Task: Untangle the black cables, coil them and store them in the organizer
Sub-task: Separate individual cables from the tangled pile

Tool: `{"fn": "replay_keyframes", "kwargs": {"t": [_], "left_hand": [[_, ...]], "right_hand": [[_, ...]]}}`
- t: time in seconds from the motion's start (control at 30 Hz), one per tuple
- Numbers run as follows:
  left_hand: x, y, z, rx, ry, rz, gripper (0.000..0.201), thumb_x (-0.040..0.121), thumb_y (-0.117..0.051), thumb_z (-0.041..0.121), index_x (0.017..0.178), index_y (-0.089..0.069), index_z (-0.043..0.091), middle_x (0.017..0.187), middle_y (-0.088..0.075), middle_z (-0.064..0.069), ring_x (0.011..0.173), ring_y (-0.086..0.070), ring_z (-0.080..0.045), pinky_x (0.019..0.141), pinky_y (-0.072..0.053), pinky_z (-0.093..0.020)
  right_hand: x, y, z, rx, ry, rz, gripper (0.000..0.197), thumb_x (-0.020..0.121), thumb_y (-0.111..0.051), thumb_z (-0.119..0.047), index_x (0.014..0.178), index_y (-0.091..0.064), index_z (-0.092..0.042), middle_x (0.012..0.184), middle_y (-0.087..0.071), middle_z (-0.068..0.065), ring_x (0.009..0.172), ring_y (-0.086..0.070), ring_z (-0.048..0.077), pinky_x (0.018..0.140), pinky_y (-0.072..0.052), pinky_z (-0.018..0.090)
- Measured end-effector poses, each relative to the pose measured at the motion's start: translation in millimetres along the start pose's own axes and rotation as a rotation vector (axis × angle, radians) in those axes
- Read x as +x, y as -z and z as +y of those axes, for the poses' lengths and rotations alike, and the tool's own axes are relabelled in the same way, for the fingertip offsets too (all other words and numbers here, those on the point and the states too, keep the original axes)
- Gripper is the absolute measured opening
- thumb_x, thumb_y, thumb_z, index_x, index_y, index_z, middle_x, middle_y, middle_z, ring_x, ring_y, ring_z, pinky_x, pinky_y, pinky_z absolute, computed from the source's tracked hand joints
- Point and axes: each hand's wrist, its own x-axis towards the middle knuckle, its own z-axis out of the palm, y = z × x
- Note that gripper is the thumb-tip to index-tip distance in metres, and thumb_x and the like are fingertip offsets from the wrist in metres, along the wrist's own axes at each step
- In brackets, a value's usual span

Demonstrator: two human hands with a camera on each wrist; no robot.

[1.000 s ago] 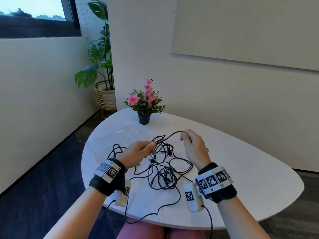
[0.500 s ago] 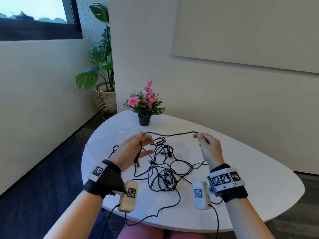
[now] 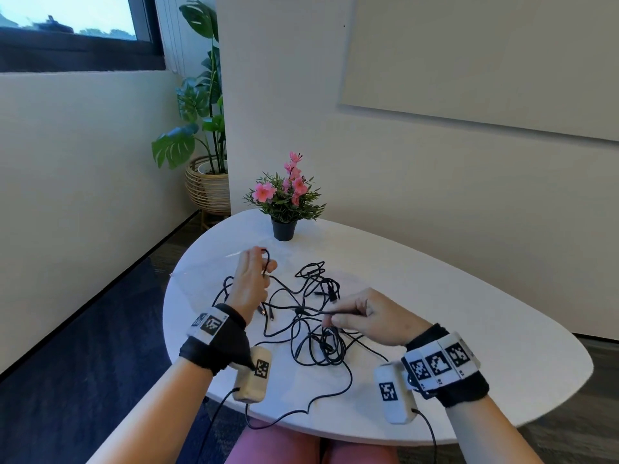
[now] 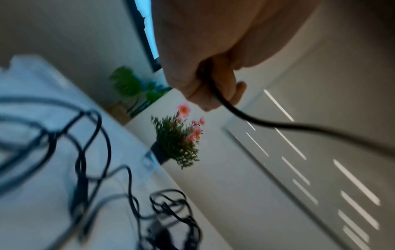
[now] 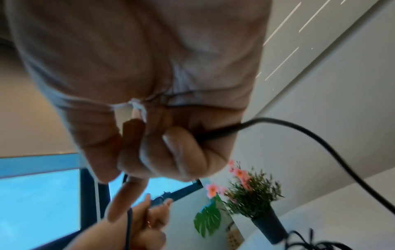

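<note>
A tangle of black cables [image 3: 313,343] lies on the white table [image 3: 469,329] in front of me. My left hand [image 3: 264,264] is raised at the far left of the tangle, its fingers curled round a black cable [image 4: 215,94] that loops over the fingers. My right hand [image 3: 335,318] hovers low over the tangle's middle and pinches a strand of the same black cable [image 5: 220,133] between thumb and fingers. The strand [image 3: 291,291] sags from one hand to the other. Cable plugs [image 3: 268,313] dangle below my left hand.
A small black pot of pink flowers [image 3: 284,229] stands at the table's far side. Something clear and flat [image 3: 204,266] lies at the far left edge, barely visible. One cable [image 3: 301,413] trails over the near table edge. A large plant [image 3: 204,182] stands on the floor beyond.
My right hand has moved back toward me and leftward, down over the tangle, keeping its strand. The cable that stretched taut between both hands now sags. My left hand stayed raised.
</note>
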Motion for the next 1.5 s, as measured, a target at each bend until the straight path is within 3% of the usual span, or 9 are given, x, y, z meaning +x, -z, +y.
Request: {"fn": "replay_keyframes", "kwargs": {"t": [0.17,0.4,0.73,0.9,0.97,1.07,1.2,1.37,1.5], "left_hand": [[-14,-18,3,0.9,-0.172,-0.417,0.053,0.102,-0.019,0.043,0.085,-0.064,0.022,0.075,-0.06,0.005,0.07,-0.054,-0.013,0.066,-0.04,-0.026],[-32,-21,14,0.236,-0.059,-0.667,0.041,0.094,-0.039,0.042,0.075,-0.059,0.012,0.057,-0.037,0.007,0.048,-0.032,-0.004,0.048,-0.028,-0.015],[-10,-14,0,-0.747,0.153,-0.204,0.041,0.102,-0.018,0.043,0.081,-0.043,0.018,0.124,-0.062,-0.015,0.115,-0.06,-0.028,0.091,-0.048,-0.043],[-5,-8,-9,-0.91,0.207,-0.025,0.045,0.102,-0.021,0.043,0.075,-0.045,0.016,0.072,-0.067,0.0,0.08,-0.071,-0.018,0.086,-0.048,-0.055],[-2,-3,-12,-1.001,0.256,0.079,0.04,0.101,-0.026,0.042,0.073,-0.04,0.018,0.051,-0.046,0.005,0.045,-0.056,-0.006,0.067,-0.056,-0.038],[2,3,-14,-0.808,0.25,0.141,0.036,0.102,-0.026,0.042,0.076,-0.035,0.019,0.054,-0.036,0.007,0.036,-0.031,-0.002,0.031,-0.026,-0.013],[1,-2,-18,-0.184,0.071,0.122,0.026,0.102,-0.026,0.038,0.093,-0.038,0.017,0.074,-0.047,0.003,0.044,-0.029,-0.007,0.039,-0.023,-0.018],[-16,-11,-24,0.506,-0.168,-0.243,0.053,0.099,-0.013,0.048,0.099,-0.057,0.018,0.076,-0.06,0.005,0.066,-0.05,-0.014,0.063,-0.039,-0.028],[-33,-18,-29,0.352,0.039,-0.57,0.086,0.085,0.004,0.068,0.085,-0.063,0.015,0.065,-0.058,0.003,0.046,-0.035,-0.007,0.042,-0.025,-0.019]], "right_hand": [[3,13,-28,-0.041,0.149,0.104,0.015,0.091,-0.06,-0.007,0.094,-0.074,-0.004,0.078,-0.069,-0.007,0.069,-0.061,-0.001,0.066,-0.043,0.012],[15,25,-7,0.134,0.138,0.628,0.014,0.085,-0.067,-0.013,0.074,-0.073,-0.016,0.054,-0.063,-0.017,0.057,-0.058,-0.005,0.062,-0.043,0.008],[17,-24,22,0.375,-0.01,0.399,0.021,0.097,-0.049,-0.015,0.098,-0.069,-0.009,0.054,-0.04,-0.003,0.041,-0.029,0.007,0.042,-0.024,0.02],[24,-61,38,0.2,-0.06,0.23,0.02,0.096,-0.052,-0.023,0.095,-0.072,-0.019,0.042,-0.042,-0.01,0.041,-0.035,0.009,0.045,-0.031,0.02],[23,-68,36,0.196,-0.036,0.124,0.022,0.096,-0.053,-0.022,0.106,-0.071,-0.014,0.043,-0.04,-0.012,0.041,-0.032,0.007,0.046,-0.03,0.021],[18,-64,23,0.12,0.012,-0.013,0.028,0.097,-0.047,-0.013,0.119,-0.064,-0.008,0.052,-0.049,-0.011,0.046,-0.039,0.002,0.053,-0.036,0.015],[14,-49,5,0.036,0.049,-0.09,0.029,0.094,-0.044,-0.011,0.114,-0.065,-0.011,0.069,-0.064,-0.006,0.052,-0.043,0.02,0.051,-0.037,0.025],[18,-31,-7,-0.103,0.191,0.08,0.018,0.088,-0.064,-0.012,0.104,-0.073,-0.013,0.081,-0.058,-0.003,0.066,-0.054,-0.001,0.063,-0.041,0.013],[25,-14,-5,0.104,0.219,0.412,0.005,0.077,-0.076,-0.01,0.082,-0.075,-0.011,0.074,-0.068,0.003,0.052,-0.053,0.009,0.055,-0.045,0.025]]}}
